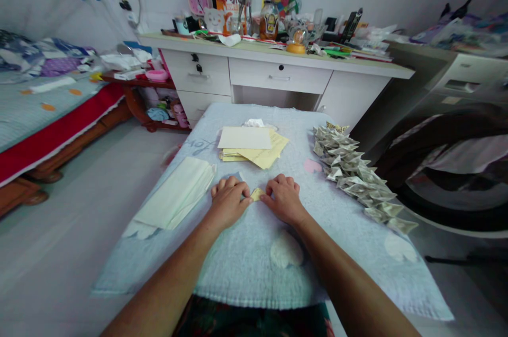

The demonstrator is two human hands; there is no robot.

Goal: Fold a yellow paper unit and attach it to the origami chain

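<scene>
A small folded piece of yellow paper [256,193] lies on a light blue cloth-covered surface [238,268] in front of me. My left hand [229,201] presses on its left end with curled fingers. My right hand [284,197] presses on its right end the same way. Most of the paper is hidden between my fingers. Just beyond my hands lies a stack of yellow and cream paper sheets [251,147].
A row of several folded paper pieces [355,173] runs along the right side of the cloth. A pale green wad of sheets [177,194] lies at the left. Behind stand a cluttered white desk [278,70], a bed [43,109] at left and a dark chair [448,162] at right.
</scene>
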